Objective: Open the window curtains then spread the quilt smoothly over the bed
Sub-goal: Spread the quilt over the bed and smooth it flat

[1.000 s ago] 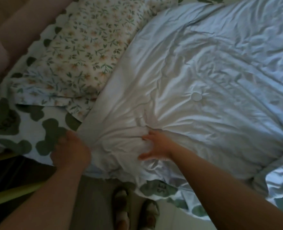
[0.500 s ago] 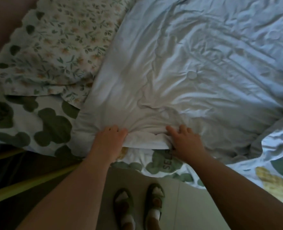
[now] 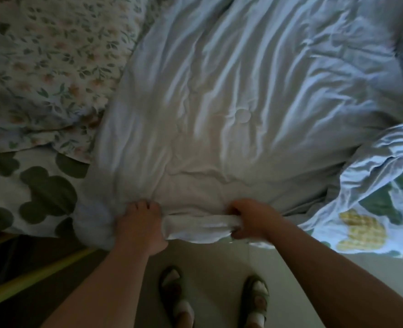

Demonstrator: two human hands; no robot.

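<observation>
Left of the quilt, one floral pillow with small green leaves and peach blossoms (image 3: 53,74) lies on a white bedsheet printed with large dark-green rounded blotches (image 3: 30,192), and the quilt's left edge overlaps the pillow's right side. Below and left of the quilt's near left corner, one yellow-green bar (image 3: 30,285) shows clearly, slanting across the dark floor. The one pale, wrinkled white-blue padded quilt (image 3: 243,79) covers the middle and right of the bed, with its near edge hanging just past the bedside. One round fabric-covered tuft button (image 3: 242,116) is visible near the quilt's centre. Two bare hands hold the quilt's near edge. The left hand (image 3: 140,223) has its fingers curled over the edge beside the near left corner, knuckles up, gripping the cloth. The right hand (image 3: 252,218) is closed in a fist around the same edge further right. Between the two hands the edge is bunched into one thick white roll. Below the quilt's edge, two feet in sandals over white socks (image 3: 176,301) stand on the pale floor, one under each forearm. Right of the quilt, a crumpled pale fold lies over the sheet, which carries green shapes and one yellow chequered patch (image 3: 361,230) there.
</observation>
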